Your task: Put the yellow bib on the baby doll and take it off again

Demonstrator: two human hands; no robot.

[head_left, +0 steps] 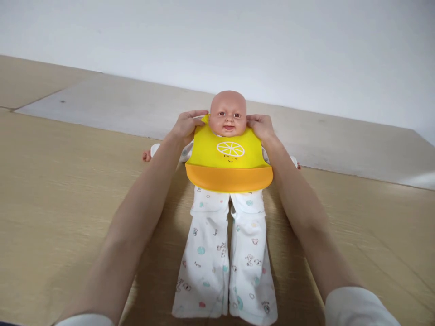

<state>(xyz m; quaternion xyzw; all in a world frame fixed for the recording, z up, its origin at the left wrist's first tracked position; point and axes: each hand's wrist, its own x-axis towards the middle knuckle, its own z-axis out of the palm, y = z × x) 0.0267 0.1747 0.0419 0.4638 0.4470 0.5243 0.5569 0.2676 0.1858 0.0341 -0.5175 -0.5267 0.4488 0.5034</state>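
Note:
A baby doll (228, 106) in white printed clothes (212, 244) lies face up with its head away from me. Over its chest is a yellow bib (207, 147) with a citrus slice print and an orange catch pocket (229, 178). My left hand (187, 123) pinches the bib's neck strap at the left of the doll's head. At the right side, my right hand (261, 127) has its fingers closed at the neck strap, beside the doll's cheek. The strap ends behind the neck are hidden.
The doll rests on a tan wood-like surface (68, 203). Behind its head runs a grey strip (112, 106), then a white wall (217, 40). The doll's small hands (146, 155) stick out past my forearms on both sides.

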